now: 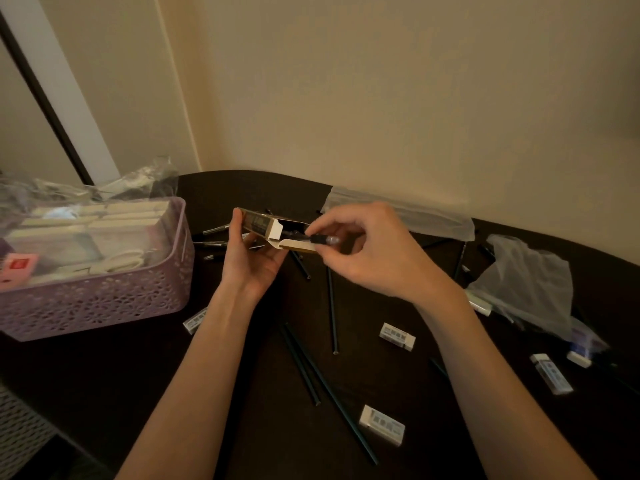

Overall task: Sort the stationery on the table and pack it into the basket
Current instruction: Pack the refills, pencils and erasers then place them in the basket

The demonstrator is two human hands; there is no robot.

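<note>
My left hand (251,252) grips a small cardboard pen box (263,225) with its end flap open, held above the dark table (145,368). My right hand (367,249) pinches a dark pen (320,240) whose front part is inside the box's open end. Several dark pencils (333,310) lie loose on the table below my hands. White erasers (397,336) in printed sleeves are scattered to the right and near the front. The lilac perforated basket (104,299) stands at the left, filled with pale boxes and packets.
Crumpled clear plastic bags (530,285) lie at the right edge, and a long clear sleeve (415,211) lies along the wall. More plastic wrap (145,178) sits behind the basket. A white perforated container (17,434) is at the bottom left.
</note>
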